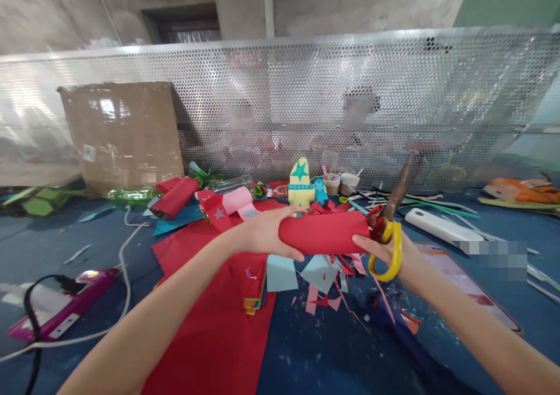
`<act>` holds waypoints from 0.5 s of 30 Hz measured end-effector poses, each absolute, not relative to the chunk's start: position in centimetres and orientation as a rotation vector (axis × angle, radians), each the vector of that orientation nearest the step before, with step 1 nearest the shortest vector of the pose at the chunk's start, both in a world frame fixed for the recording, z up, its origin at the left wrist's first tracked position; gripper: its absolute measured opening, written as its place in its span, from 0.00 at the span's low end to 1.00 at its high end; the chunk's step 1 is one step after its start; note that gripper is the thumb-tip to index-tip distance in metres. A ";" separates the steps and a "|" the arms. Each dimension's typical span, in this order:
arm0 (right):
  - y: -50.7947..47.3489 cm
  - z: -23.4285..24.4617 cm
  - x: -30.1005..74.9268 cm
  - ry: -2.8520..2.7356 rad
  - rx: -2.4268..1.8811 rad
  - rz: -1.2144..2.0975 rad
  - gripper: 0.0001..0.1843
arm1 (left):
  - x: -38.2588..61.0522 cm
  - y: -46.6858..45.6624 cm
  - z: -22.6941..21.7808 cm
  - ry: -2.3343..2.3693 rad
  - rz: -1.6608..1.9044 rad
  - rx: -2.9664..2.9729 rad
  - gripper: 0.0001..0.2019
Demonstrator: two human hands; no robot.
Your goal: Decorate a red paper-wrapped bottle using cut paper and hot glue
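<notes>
Starting low at the left edge: a purple device point(61, 304) flat on the blue table point(437, 348), black cord across it, white cable point(126, 255) looping past. Up in the upper left, a cardboard box point(122, 132) in front of the perforated metal screen point(394, 86), a green bottle point(131, 195) lying at its foot and a spare red roll point(175, 198) just beside that. Lower centre-left, a big red sheet point(210, 325) spread out under the left forearm. On to the middle of the frame: left hand point(262, 231) wrapped around the left end of the red paper tube point(326, 233), fingers curled round it above and below, holding it level above the table. Under the tube, pale blue and pink scraps point(306, 275) scattered about. Behind it, a yellow rocket cut-out point(301, 186) with a teal star, standing upright. Right of centre: right hand point(409, 258) clenched on the scissors point(394, 205), fingers through the yellow handle loops, one fingertip touching the tube's right end, blades close together and pointing to the upper right, clear of the tube. Further right, a white tool point(441, 226) and a phone point(464, 278) flat beneath the right wrist, and at the far right edge something orange point(525, 189) near the screen
</notes>
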State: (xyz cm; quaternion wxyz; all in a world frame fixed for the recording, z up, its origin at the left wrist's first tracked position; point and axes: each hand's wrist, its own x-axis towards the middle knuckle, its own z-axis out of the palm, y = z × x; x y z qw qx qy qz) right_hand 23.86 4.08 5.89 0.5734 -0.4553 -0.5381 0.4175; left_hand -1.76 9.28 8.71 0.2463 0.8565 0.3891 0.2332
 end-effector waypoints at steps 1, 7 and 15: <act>4.0 5.8 23.7 -1.265 -1.067 0.982 0.25 | -1.6 9.2 8.4 1.063 0.658 2.347 0.41; 4.0 5.8 23.7 -1.252 -1.047 0.958 0.25 | -1.9 10.6 7.3 1.004 0.927 2.338 0.43; 3.4 7.0 24.9 -1.332 -1.158 1.001 0.26 | -3.9 12.7 6.9 1.082 1.380 2.266 0.33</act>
